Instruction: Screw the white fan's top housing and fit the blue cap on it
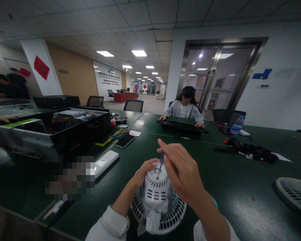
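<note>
In front of me a small white electric fan lies with its round grille (177, 219) down and its motor housing (157, 194) up. My left hand (144, 172) is wrapped round the left side of the housing near its top. A screwdriver (162, 158) with a bluish-purple handle is pinched in my right hand (182, 167). It stands nearly upright, tilted a little, and its metal shaft reaches down to the top of the housing, by a round recess. Whether the tip sits in a screw is too small to tell.
An opened black computer case (82, 134) stands to the left, with a phone (125, 141), a white box-shaped device (106, 164) and a metal bowl (120, 119) near it. Another fan grille (294, 192) lies at right. Across the table, a person (185, 107) holds a flat black panel (182, 126).
</note>
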The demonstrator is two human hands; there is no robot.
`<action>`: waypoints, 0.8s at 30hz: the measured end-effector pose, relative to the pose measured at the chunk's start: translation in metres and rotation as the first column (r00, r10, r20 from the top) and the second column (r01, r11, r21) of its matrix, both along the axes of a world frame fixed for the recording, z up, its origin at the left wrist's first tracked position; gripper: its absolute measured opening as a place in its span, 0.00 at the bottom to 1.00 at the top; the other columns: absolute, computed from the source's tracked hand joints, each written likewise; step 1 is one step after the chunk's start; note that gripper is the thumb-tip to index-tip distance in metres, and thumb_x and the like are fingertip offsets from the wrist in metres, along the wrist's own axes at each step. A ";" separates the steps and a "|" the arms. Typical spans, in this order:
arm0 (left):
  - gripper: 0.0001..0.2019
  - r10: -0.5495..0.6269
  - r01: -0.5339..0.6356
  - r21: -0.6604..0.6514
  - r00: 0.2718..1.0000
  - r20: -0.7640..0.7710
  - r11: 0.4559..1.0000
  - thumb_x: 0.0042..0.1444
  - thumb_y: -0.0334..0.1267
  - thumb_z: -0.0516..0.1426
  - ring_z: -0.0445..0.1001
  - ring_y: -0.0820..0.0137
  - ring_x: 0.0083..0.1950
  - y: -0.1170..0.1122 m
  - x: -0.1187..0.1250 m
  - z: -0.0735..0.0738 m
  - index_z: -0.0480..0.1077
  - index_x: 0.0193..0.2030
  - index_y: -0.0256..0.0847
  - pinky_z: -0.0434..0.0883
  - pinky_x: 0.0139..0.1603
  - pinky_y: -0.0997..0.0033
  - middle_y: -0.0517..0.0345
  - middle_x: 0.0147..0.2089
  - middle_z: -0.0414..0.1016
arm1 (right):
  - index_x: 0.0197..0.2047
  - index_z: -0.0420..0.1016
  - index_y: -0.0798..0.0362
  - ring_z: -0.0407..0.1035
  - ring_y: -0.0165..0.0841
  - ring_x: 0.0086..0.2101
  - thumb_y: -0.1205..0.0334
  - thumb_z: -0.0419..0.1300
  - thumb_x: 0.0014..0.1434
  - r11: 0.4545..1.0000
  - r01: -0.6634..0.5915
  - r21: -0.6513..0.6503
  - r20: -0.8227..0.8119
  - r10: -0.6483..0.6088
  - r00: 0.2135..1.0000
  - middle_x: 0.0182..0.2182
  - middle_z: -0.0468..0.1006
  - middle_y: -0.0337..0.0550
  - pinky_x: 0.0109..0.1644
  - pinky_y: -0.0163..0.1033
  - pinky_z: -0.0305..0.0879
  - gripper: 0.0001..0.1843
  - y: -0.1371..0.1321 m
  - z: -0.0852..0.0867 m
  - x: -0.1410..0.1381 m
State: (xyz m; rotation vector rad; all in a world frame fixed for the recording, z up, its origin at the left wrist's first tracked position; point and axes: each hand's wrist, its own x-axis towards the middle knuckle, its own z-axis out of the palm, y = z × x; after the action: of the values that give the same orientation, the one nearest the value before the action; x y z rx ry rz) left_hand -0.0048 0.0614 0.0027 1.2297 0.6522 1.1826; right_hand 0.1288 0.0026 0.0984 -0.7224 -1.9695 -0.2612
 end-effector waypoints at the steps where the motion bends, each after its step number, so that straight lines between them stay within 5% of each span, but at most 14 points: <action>1: 0.10 0.000 0.000 0.000 1.000 0.001 1.000 0.44 0.38 0.56 0.71 0.63 0.37 0.000 0.000 0.000 0.75 0.32 0.36 0.66 0.43 0.66 0.57 0.32 0.77 | 0.53 0.65 0.58 0.65 0.34 0.38 0.71 0.48 0.59 1.000 -0.005 0.010 -0.004 0.005 1.000 0.35 0.75 0.47 0.41 0.42 0.65 0.18 0.001 -0.001 -0.001; 6: 0.12 0.005 -0.005 -0.003 1.000 -0.001 1.000 0.45 0.38 0.55 0.71 0.63 0.40 0.000 0.000 -0.001 0.75 0.36 0.36 0.66 0.44 0.66 0.56 0.36 0.77 | 0.40 0.73 0.59 0.63 0.34 0.30 0.66 0.55 0.58 0.995 0.076 0.068 -0.019 -0.075 0.997 0.26 0.72 0.45 0.33 0.41 0.64 0.09 0.002 -0.002 -0.003; 11: 0.09 0.003 -0.003 -0.004 1.000 -0.001 1.000 0.43 0.37 0.56 0.70 0.65 0.34 0.002 -0.001 -0.001 0.75 0.30 0.37 0.67 0.39 0.68 0.57 0.30 0.77 | 0.52 0.67 0.58 0.64 0.36 0.41 0.70 0.47 0.60 1.000 0.029 -0.006 0.008 -0.029 1.000 0.39 0.74 0.49 0.43 0.45 0.65 0.18 -0.001 0.001 -0.001; 16: 0.07 -0.001 0.001 0.003 1.000 0.009 1.000 0.44 0.37 0.56 0.70 0.65 0.35 0.000 0.000 0.002 0.74 0.27 0.37 0.67 0.40 0.68 0.57 0.30 0.77 | 0.52 0.66 0.59 0.65 0.34 0.34 0.70 0.49 0.60 0.999 0.021 0.026 0.006 -0.021 1.000 0.32 0.75 0.46 0.38 0.42 0.66 0.17 0.000 -0.003 -0.002; 21: 0.09 0.000 0.000 0.010 1.000 0.016 1.000 0.44 0.38 0.56 0.71 0.62 0.40 -0.002 0.001 0.004 0.75 0.31 0.37 0.67 0.44 0.66 0.56 0.35 0.78 | 0.42 0.72 0.57 0.64 0.34 0.31 0.65 0.53 0.59 0.995 0.080 0.060 0.001 -0.081 0.997 0.27 0.73 0.45 0.34 0.41 0.64 0.10 0.001 -0.002 -0.004; 24: 0.10 0.011 -0.011 0.006 1.000 0.020 1.000 0.44 0.38 0.56 0.71 0.62 0.39 -0.003 0.001 0.004 0.75 0.32 0.38 0.67 0.43 0.67 0.58 0.34 0.78 | 0.45 0.71 0.58 0.64 0.36 0.36 0.66 0.50 0.60 0.997 0.077 0.023 0.003 -0.077 0.997 0.32 0.74 0.48 0.38 0.43 0.65 0.13 0.000 0.000 -0.003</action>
State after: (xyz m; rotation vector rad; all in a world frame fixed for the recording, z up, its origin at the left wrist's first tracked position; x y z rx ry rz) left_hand -0.0038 0.0583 0.0065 1.2192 0.6417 1.2052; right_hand 0.1253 0.0023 0.0985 -0.7847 -1.9416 -0.3318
